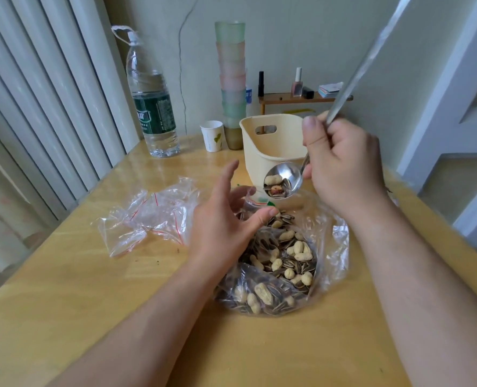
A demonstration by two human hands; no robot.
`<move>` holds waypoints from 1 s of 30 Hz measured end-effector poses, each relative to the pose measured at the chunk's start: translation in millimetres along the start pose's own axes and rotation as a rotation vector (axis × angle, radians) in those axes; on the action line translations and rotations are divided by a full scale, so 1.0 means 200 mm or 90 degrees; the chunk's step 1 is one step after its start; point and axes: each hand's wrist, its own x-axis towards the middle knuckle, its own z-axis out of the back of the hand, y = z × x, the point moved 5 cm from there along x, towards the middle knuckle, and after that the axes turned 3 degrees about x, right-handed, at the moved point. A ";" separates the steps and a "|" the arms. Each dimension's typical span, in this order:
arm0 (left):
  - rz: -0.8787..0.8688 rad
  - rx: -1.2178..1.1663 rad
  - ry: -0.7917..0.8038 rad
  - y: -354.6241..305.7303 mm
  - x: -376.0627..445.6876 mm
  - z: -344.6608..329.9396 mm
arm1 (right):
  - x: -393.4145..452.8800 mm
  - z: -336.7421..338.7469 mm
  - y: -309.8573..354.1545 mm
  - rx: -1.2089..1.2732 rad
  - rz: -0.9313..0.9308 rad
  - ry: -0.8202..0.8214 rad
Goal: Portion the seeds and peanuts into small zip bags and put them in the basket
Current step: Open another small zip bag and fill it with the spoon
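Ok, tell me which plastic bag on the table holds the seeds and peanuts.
The large clear bag under the hands, nearest the camera. The small red-striped zip bags to its left look empty.

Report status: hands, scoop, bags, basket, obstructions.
Right hand grips loaded ladle over big bag. Left hand open. Zip bags unfilled. Basket unobstructed.

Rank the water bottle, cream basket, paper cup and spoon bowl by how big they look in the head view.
1. Water bottle
2. Cream basket
3. and 4. Paper cup and spoon bowl: they look alike, and the spoon is nearer the camera, so unranked.
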 end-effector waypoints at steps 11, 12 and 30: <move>-0.001 0.020 0.017 0.02 0.01 -0.03 | 0.00 -0.14 0.15 -0.076 0.214 0.059; 0.002 0.020 0.015 0.02 0.01 -0.03 | 0.00 -0.14 0.15 -0.072 0.216 0.058; 0.044 -0.017 -0.003 0.01 0.00 0.02 | -0.04 -0.09 0.07 0.029 0.178 -0.046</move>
